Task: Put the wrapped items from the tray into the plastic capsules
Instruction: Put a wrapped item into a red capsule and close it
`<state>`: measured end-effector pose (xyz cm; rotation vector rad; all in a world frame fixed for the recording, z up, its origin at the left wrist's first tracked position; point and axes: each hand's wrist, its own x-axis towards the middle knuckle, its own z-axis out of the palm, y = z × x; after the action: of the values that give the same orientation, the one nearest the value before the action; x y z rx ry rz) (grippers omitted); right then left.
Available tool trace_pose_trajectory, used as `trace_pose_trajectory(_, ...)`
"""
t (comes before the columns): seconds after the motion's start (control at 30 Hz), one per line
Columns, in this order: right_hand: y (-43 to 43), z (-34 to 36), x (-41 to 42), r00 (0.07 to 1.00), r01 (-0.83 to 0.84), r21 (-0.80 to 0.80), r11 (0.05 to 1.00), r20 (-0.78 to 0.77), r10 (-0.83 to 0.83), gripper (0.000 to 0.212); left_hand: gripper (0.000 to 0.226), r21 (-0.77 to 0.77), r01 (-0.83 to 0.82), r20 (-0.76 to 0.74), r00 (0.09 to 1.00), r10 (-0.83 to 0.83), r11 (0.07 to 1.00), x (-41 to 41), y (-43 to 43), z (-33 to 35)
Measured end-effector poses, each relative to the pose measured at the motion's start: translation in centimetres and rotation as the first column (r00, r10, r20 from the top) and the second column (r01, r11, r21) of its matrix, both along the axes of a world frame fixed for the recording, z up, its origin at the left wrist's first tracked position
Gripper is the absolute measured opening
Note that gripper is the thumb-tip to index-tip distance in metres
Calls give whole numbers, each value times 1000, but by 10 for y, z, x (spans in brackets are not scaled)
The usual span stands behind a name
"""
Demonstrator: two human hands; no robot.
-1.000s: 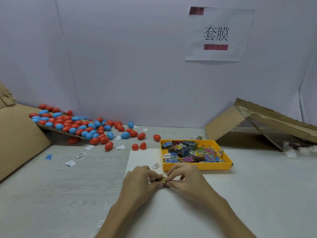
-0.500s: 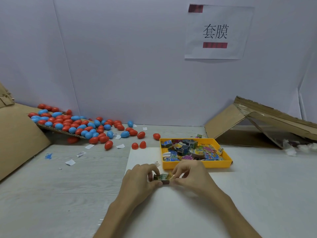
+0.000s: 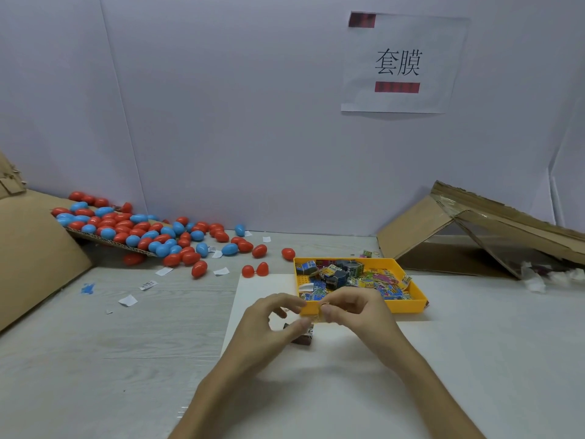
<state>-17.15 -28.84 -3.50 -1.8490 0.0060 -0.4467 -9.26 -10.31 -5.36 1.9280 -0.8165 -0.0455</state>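
Item [image 3: 304, 339] under L hand [image 3: 269, 324]; R hand [image 3: 357, 308] by tray [image 3: 408, 307].

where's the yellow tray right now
In the head view, the yellow tray sits right of centre, just beyond the right hand, left of the folded cardboard.

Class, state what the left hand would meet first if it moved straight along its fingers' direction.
Probably the fingertips of the right hand, just ahead; the yellow plastic tray lies behind, depth unclear.
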Motion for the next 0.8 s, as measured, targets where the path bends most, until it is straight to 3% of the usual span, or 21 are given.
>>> trace_pose_trajectory(0.07,2,2,-2,999,-29,39,999,17,28,23,8,-70,38,-80,996,-44,997,-1,-1,4)
trace_pose_trajectory(0.17,4,3,-2,999,-43,96,994,30,41,23,19,-190,55,-236,967,-100,980,-3,0,9)
trace_pose_trajectory(0.33,4,4,-3,992,-122,133,983,53,116,28,17,-275,104,-471,852,-228,956,-2,2,9)
trace_pose_trajectory(0.5,8,2,-3,989,-145,103,984,38,142,31,19,-330,147,-483,823,-300,932,-3,4,10)
trace_pose_trajectory(0.7,9,0,-2,986,-162,118,980,59,156,24,25,-333,122,-477,834,-278,935,-1,3,8)
trace_pose_trajectory(0.8,8,-1,-1,993,-120,98,988,29,118,44,24,-310,60,-464,862,-206,949,-1,3,8)
